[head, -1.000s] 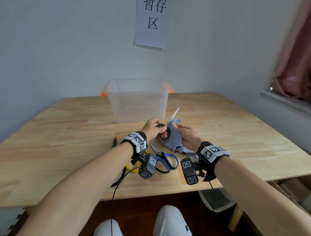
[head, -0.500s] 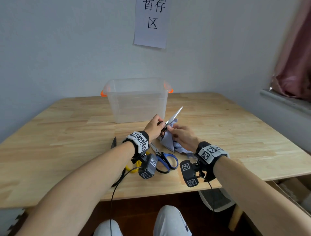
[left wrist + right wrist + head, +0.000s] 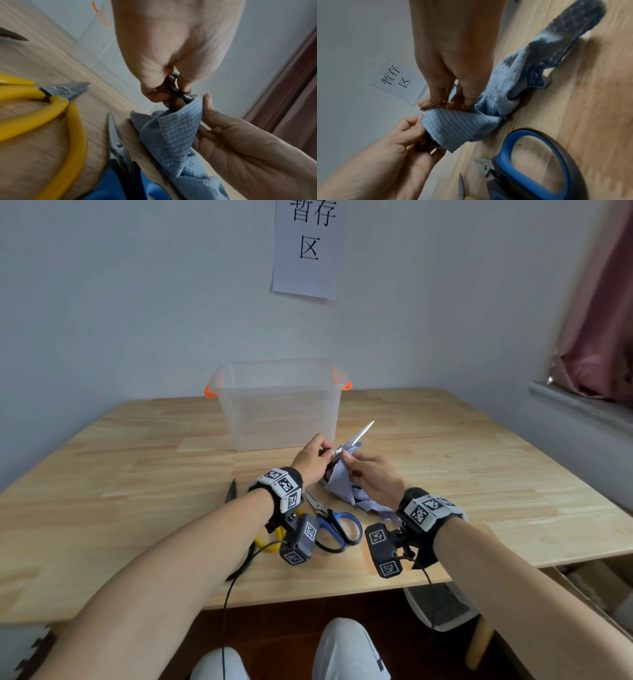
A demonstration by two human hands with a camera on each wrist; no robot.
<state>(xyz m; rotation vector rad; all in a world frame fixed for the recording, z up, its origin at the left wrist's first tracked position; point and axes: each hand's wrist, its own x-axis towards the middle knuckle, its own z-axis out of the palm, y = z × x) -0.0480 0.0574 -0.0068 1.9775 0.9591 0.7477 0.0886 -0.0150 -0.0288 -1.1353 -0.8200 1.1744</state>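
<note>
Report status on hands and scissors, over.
Left hand grips black-handled scissors. Right hand pinches blue cloth against them. Blue-handled scissors, yellow pliers lie on table beneath.

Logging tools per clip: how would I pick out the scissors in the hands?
On the table, before the clear bin, the left hand grips small scissors by black loops, blade poking up from a blue cloth pinched by the right hand. Unlike the blue scissors and yellow pliers lying flat, they are lifted and half wrapped.
</note>
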